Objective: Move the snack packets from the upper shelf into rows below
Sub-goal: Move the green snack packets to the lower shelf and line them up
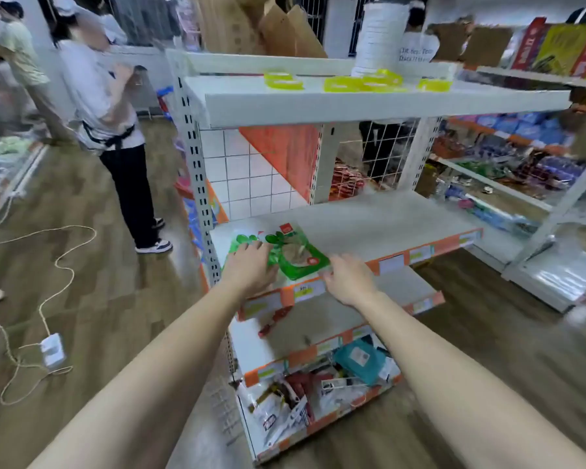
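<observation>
Bare forearms (pixel 170 350) run uncovered to the left hand (pixel 251 267) and right hand (pixel 349 279), both bare too.

Bright, even indoor light with soft shadows under the shelves (pixel 369 106). Motion blur smears the whole view, and wide-angle distortion bends the edges.

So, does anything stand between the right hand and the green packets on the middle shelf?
Nothing visible does. The right hand is at the front edge of the middle shelf, beside the near corner of the green packets; whether it touches them is blurred. The left hand rests on their left part.
</observation>
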